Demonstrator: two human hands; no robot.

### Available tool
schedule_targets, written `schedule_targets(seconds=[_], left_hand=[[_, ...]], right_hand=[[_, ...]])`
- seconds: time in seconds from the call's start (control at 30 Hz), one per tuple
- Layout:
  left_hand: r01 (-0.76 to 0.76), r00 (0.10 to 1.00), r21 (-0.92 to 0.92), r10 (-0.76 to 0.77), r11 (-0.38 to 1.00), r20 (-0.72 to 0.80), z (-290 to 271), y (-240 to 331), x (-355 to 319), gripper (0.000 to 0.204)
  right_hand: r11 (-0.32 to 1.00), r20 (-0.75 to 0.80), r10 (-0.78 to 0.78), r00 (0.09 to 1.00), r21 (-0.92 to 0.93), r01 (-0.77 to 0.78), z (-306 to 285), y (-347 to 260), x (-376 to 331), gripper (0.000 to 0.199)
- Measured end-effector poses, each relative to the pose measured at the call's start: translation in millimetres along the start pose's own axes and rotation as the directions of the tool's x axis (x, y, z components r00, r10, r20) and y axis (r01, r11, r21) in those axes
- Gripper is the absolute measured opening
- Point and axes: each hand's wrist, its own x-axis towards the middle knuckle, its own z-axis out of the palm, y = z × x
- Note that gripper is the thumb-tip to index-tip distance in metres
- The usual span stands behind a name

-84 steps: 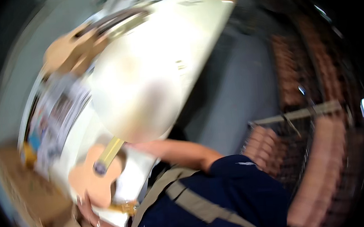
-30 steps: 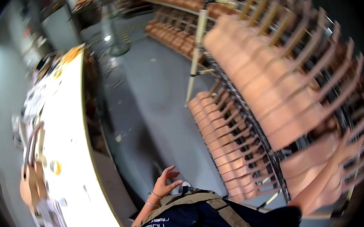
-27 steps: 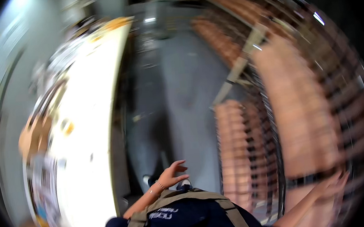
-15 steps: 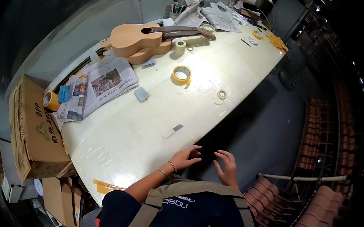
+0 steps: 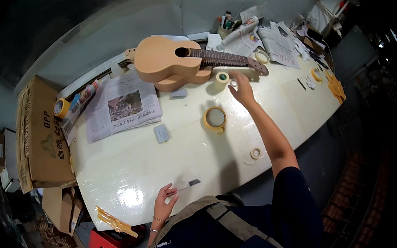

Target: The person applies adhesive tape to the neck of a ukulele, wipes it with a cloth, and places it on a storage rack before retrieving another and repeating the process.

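My right hand [image 5: 243, 91] reaches far across the table, fingers stretched out and holding nothing visible. It is over a small tape ring [image 5: 233, 83], just right of an upright roll of masking tape [image 5: 222, 80] and below a guitar neck. My left hand [image 5: 164, 201] is low near the table's front edge, its fingers apart. Beside its fingertips lies a flat scraper-like blade with a pale handle [image 5: 188, 185]; I cannot tell if they touch. Two unfinished wooden guitars [image 5: 162, 61] lie stacked at the back. Between the hands sits a yellow tape roll [image 5: 215, 118].
A folded newspaper [image 5: 121, 104] covers the left back of the pale table [image 5: 131, 167], near a cardboard box [image 5: 44, 137]. A grey-blue pad [image 5: 161, 133] and a thin tape roll [image 5: 256, 153] lie mid-table. Yellow strips [image 5: 115, 221] overhang the front-left edge, above a red box [image 5: 107, 246].
Both hands were close together at the table's front edge. The right has stretched forward toward the masking tape and guitars; the left has moved left and down, beside the blade. The view has shifted.
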Motion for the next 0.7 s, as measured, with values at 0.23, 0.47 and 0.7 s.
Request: schedule_targets(seconds=[0.23, 0.47, 0.7], left_hand=[[-0.012, 0.983, 0.053, 0.022, 0.999, -0.184, 38, 35, 20, 0.05], [-0.051, 0.888, 0.295, 0.178, 0.954, -0.424, 46, 73, 16, 0.025], [-0.163, 0.392, 0.855, 0.828, 0.492, -0.402, -45, 145, 10, 0.01]], right_hand=[[0.858, 0.221, -0.047, 0.974, -0.49, 0.152, 31, 100, 117, 0.07], [0.961, 0.147, -0.099, 0.984, -0.242, 0.133, -14, 17, 57, 0.046], [0.995, 0.205, -0.099, 0.974, 0.05, 0.091, -28, -153, -106, 0.046]])
